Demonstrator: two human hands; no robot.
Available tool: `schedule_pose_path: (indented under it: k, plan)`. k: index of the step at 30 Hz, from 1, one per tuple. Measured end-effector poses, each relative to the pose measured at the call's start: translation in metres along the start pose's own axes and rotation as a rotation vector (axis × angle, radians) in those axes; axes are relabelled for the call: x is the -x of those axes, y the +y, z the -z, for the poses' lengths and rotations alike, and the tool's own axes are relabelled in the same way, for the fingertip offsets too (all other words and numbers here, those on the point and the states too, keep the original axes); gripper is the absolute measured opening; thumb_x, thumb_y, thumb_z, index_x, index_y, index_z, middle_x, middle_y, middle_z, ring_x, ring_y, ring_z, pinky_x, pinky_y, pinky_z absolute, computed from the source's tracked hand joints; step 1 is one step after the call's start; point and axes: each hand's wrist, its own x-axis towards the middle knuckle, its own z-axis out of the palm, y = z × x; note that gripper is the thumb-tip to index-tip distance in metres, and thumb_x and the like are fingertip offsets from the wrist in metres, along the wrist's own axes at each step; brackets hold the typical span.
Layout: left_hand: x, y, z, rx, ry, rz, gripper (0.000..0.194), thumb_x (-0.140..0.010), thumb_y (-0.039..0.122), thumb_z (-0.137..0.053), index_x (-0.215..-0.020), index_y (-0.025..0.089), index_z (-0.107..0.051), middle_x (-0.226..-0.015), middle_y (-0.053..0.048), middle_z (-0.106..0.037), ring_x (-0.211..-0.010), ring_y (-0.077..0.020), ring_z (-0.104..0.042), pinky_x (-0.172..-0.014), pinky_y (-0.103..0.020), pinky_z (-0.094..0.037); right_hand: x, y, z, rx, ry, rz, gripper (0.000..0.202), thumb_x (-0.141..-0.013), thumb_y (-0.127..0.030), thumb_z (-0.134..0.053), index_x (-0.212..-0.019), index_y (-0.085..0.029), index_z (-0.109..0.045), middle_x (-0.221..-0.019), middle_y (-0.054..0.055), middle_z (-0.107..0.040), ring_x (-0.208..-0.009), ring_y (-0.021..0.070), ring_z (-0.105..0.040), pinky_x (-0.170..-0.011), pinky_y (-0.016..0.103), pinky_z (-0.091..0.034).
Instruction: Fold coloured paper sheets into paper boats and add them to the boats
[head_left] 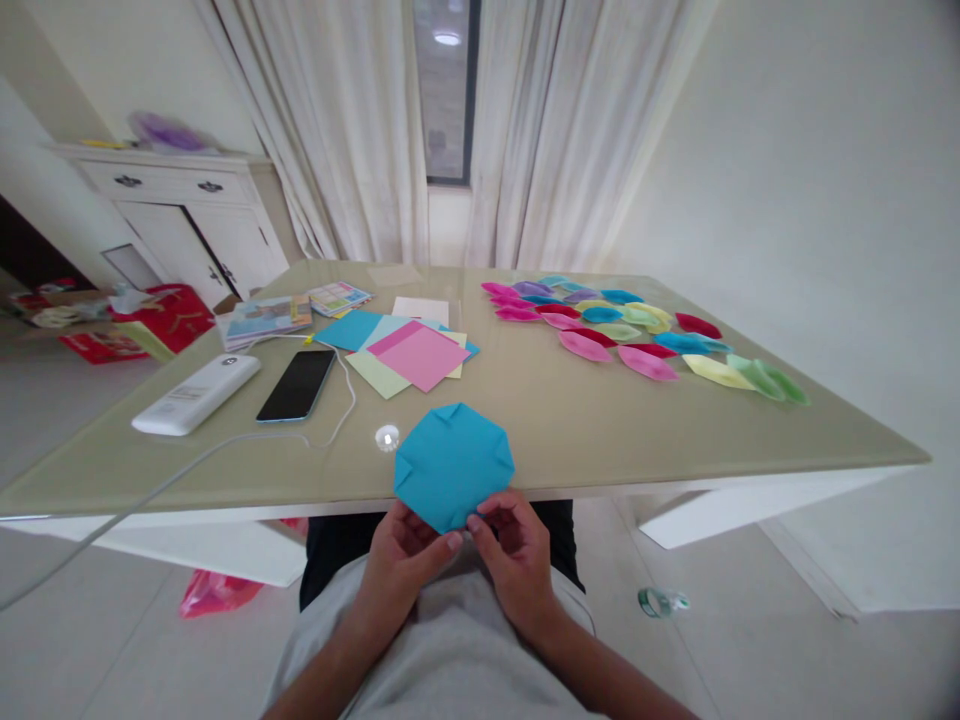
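Observation:
A blue sheet of origami paper, its corners folded in so that the outline looks eight-sided, is tilted up at the table's near edge. My left hand pinches its lower left rim, thumb on the front and fingers behind. On the lower right rim, my right hand is closed with thumb and fingertips on the paper. Beyond it lies a fanned pile of square sheets, with a pink sheet on top and blue and pale green ones beneath. To the right, many folded paper pieces in several colours lie in rows.
On the table's left are a white power bank, a black phone, a white cable and some booklets. A small clear round object sits near the front edge. A tape roll is on the floor.

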Motion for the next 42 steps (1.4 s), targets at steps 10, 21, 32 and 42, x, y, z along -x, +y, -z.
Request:
schedule_pose_path:
  k: [10, 21, 32, 42]
  plan:
    - [0.001, 0.009, -0.003, -0.125, 0.007, 0.061, 0.044, -0.072, 0.055, -0.094, -0.081, 0.013, -0.084, -0.076, -0.010, -0.085, -0.070, -0.0264, -0.081, -0.068, -0.032, -0.067, 0.003, -0.003, 0.000, -0.105, 0.000, -0.050, 0.019, -0.095, -0.035, -0.082, -0.098, -0.023, -0.068, -0.089, 0.001, -0.068, -0.076, 0.0159, -0.066, -0.070, 0.026, -0.057]
    - [0.003, 0.013, -0.002, -0.163, -0.014, 0.038, 0.039, -0.073, 0.050, -0.094, -0.087, 0.013, -0.087, -0.085, -0.011, -0.087, -0.076, -0.0271, -0.082, -0.074, -0.033, -0.067, 0.001, -0.001, 0.002, -0.138, -0.087, -0.330, 0.043, -0.092, -0.060, -0.080, -0.085, -0.020, -0.067, -0.066, 0.000, -0.070, -0.051, 0.0120, -0.059, -0.051, 0.023, -0.048]
    - [-0.001, 0.006, 0.005, -0.200, -0.009, 0.038, 0.034, -0.074, 0.046, -0.094, -0.080, 0.014, -0.085, -0.079, -0.010, -0.086, -0.070, -0.0251, -0.081, -0.067, -0.029, -0.066, -0.003, -0.001, 0.000, -0.135, -0.096, -0.299, 0.032, -0.090, -0.049, -0.082, -0.086, -0.021, -0.066, -0.069, -0.002, -0.066, -0.056, 0.0129, -0.060, -0.054, 0.024, -0.049]
    - [0.001, 0.005, 0.003, -0.238, 0.029, -0.008, 0.032, -0.073, 0.045, -0.095, -0.081, 0.015, -0.086, -0.081, -0.009, -0.087, -0.071, -0.0250, -0.080, -0.070, -0.031, -0.065, -0.005, 0.001, 0.002, -0.123, -0.134, -0.330, 0.026, -0.090, -0.044, -0.078, -0.087, -0.020, -0.070, -0.068, 0.000, -0.069, -0.055, 0.0132, -0.056, -0.053, 0.024, -0.046]
